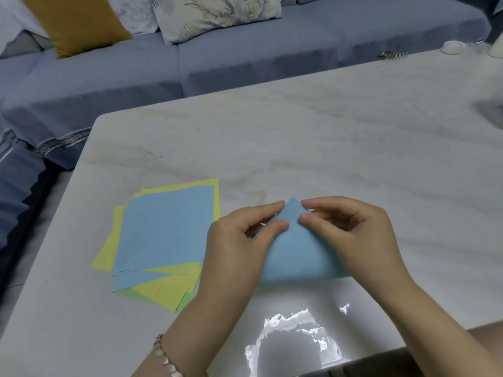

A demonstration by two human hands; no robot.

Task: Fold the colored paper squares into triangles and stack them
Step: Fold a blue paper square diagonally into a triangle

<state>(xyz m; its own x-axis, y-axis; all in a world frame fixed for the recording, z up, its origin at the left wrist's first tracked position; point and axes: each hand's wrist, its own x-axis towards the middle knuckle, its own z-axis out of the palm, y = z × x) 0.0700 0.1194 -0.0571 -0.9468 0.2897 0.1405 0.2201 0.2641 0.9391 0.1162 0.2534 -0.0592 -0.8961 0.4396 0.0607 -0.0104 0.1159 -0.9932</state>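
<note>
Blue paper (296,257): folded into a triangle. I see its long folded edge toward the wearer and its apex pointing away. It sits low over the table (326,148), right of the paper stack; I cannot tell whether it lies flat on the surface.
Left hand (239,240): fingers curled. Thumb and forefinger pinch the triangle's left edge just below the apex.
Right hand (351,229): fingers curled. Thumb and forefinger pinch the right edge just below the apex, opposite the left fingertips and close beside them.
Stack of paper squares (163,235): unfolded sheets lying on the table, fanned unevenly. A blue sheet lies on top, with yellow and a sliver of green showing beneath. The stack's right edge passes under the left hand.
Bracelet (166,360): worn on the left wrist, at the bottom of my view.
Table: pale, marble-patterned and glossy, with a bright reflection near the front edge.
Far table edge: a hair claw clip (392,55) and a white round object (451,47), both well apart from the paper.
Background: a grey-blue sofa (245,50) carrying a mustard cushion (79,23) and a floral cushion (217,14).
</note>
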